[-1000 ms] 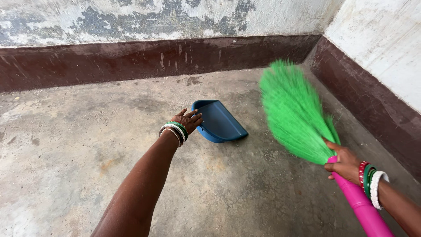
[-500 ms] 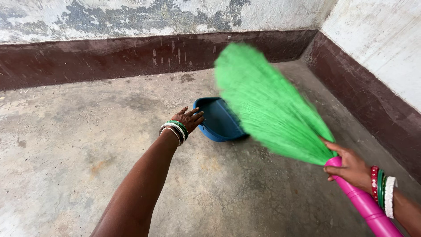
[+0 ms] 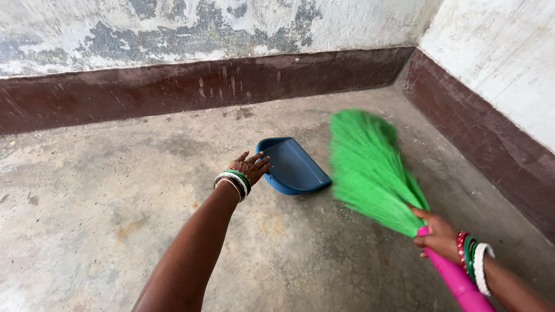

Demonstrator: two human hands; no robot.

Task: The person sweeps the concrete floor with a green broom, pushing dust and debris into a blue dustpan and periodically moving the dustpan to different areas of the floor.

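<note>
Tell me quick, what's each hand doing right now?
Left hand: shut on the blue dustpan.
Right hand: shut on the green broom, at its pink handle.

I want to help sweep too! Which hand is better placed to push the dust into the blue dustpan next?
Probably the right hand: it grips the pink handle of the green broom, whose bristles lie just beside the blue dustpan. The left hand is busy steadying the dustpan on the concrete floor.

A bare concrete floor [image 3: 87, 231] meets stained whitewashed walls [image 3: 173, 29] with a dark maroon skirting band [image 3: 144, 92].
</note>
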